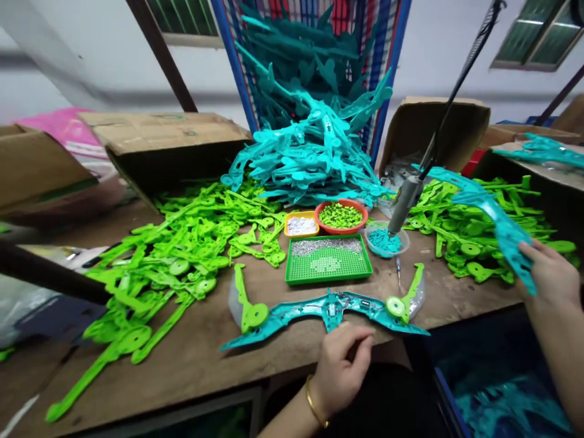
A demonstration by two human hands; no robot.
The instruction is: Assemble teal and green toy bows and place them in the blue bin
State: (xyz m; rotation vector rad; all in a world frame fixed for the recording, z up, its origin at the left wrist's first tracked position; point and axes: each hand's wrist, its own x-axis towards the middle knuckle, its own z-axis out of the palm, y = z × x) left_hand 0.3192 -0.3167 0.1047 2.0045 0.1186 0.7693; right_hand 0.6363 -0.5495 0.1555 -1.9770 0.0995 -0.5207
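My right hand (554, 274) grips the lower end of a bow-shaped teal plastic shell (493, 213), raised at the right over the green pile. On the table edge lies a second bow-shaped shell (296, 310), its inner side up, with thin wires and small parts along the middle. A green arm piece (253, 313) with a round disc sits near its left end, another green arm piece (398, 307) near its right; both have clear grey wings. Just below that shell's centre is my left hand (344, 362), fingers curled closed, a gold bangle on the wrist. What it holds, if anything, is hidden.
Green plastic arms lie heaped left (182, 243) and right (474, 243). Teal shells (310, 158) pile up behind. A green tray (328, 277) of screws, an orange bowl (343, 230), a yellow dish (301, 234) and a clear bowl (406, 248) stand mid-table. An electric screwdriver (406, 201) hangs above.
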